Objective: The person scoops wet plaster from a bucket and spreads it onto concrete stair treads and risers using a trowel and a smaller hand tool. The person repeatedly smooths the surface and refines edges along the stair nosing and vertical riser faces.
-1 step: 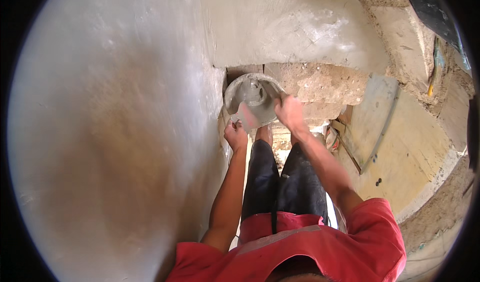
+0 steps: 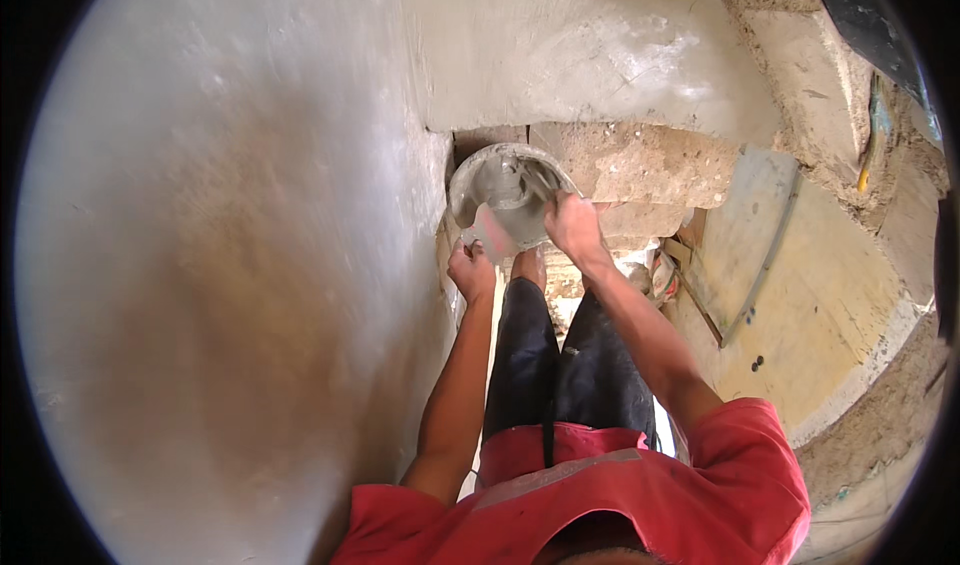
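Note:
Below the plastered walls is a round bucket (image 2: 463,183) with grey, wet-looking plaster (image 2: 508,193) inside. My left hand (image 2: 472,271) is closed on a flat, thin scraper (image 2: 488,231) with a pinkish patch, held tilted over the bucket's near left side. My right hand (image 2: 574,223) makes a fist at the bucket's near right rim. A slim, blurred shape runs from that fist into the bucket; its kind is hard to make out.
A smooth grey wall (image 2: 220,215) rises close on my left, and another plastered surface (image 2: 580,55) lies beyond the bucket. Rough bare masonry (image 2: 640,163) borders the bucket. To the right, a yellowish board (image 2: 810,285) carries a thin strip (image 2: 770,255).
My right hand has shifted slightly left at the bucket's rim. My left hand and the scraper stay nearly where they were.

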`<state>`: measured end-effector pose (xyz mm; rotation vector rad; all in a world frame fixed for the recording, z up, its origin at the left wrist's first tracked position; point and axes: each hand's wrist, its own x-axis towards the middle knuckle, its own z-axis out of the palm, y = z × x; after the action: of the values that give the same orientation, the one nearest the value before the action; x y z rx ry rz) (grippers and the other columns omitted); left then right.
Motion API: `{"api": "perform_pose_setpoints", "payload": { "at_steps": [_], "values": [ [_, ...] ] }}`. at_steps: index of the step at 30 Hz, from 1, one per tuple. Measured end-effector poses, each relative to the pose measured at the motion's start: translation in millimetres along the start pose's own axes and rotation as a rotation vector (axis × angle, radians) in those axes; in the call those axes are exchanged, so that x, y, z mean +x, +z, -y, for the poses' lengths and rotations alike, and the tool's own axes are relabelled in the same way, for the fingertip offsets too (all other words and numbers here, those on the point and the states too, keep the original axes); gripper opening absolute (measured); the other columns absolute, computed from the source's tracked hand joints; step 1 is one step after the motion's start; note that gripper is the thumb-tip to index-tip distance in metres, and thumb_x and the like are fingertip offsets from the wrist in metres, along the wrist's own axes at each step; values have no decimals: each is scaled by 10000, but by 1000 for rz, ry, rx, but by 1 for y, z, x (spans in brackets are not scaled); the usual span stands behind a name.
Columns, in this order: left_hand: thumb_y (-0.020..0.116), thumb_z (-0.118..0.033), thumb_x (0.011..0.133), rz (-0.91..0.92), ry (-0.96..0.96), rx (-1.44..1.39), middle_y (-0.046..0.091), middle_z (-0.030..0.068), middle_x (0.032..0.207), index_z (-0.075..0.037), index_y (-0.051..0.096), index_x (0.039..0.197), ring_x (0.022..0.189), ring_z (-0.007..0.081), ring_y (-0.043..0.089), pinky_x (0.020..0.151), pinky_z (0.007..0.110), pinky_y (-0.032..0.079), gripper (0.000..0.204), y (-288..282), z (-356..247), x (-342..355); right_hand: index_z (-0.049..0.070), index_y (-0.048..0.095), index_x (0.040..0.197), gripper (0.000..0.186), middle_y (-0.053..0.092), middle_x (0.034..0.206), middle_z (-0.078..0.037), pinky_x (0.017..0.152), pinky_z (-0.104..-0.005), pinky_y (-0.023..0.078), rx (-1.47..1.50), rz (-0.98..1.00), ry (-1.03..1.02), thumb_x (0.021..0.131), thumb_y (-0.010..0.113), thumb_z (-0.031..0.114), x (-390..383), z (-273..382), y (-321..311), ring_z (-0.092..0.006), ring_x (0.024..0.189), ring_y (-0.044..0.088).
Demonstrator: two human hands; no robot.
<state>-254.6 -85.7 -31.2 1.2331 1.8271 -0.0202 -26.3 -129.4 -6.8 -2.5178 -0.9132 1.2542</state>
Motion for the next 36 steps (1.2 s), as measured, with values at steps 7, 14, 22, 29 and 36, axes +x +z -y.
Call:
{"api": "perform_pose_setpoints", "payload": {
  "at_steps": [7, 14, 22, 29, 36],
  "values": [
    [677, -123, 898, -6, 30, 451, 749, 261, 1007, 11, 739, 1081, 977, 445, 719, 873, 509, 538, 235, -13, 17, -3, -24, 694, 926, 228, 707, 867, -296, 841, -517, 594, 120, -112, 221, 864, 682, 195, 55, -9, 141, -448, 924, 719],
    [652, -102, 950, 235, -49, 121, 743, 59, 1011, -21, 707, 1203, 910, 138, 651, 818, 329, 506, 271, -8, 63, 39, -14, 715, 918, 200, 723, 839, -251, 803, -546, 575, 193, -113, 51, 857, 637, 161, 74, -8, 196, -457, 865, 704],
    [619, -74, 952, 294, -78, 177, 733, 54, 996, -33, 723, 1172, 877, 135, 638, 795, 329, 500, 247, 2, 70, 49, -21, 752, 928, 288, 728, 920, -273, 869, -535, 561, 280, 26, -16, 879, 588, 211, 92, -21, 203, -469, 921, 704],
    [658, -67, 945, 248, -71, -37, 758, 127, 984, 16, 711, 1152, 878, 198, 698, 794, 351, 517, 230, 2, 78, 28, -104, 681, 1098, 254, 680, 1054, -179, 747, -430, 667, 1172, 343, 417, 924, 698, 80, 106, -36, 182, -305, 961, 710],
    [632, -36, 945, 209, -179, -174, 714, 79, 1047, 19, 690, 1202, 950, 178, 658, 853, 320, 497, 268, -9, 73, -1, -101, 629, 1238, 301, 616, 1222, -155, 876, -451, 660, 1430, 639, 333, 965, 639, 26, 61, -58, 135, -297, 1129, 633]
  ]
}}
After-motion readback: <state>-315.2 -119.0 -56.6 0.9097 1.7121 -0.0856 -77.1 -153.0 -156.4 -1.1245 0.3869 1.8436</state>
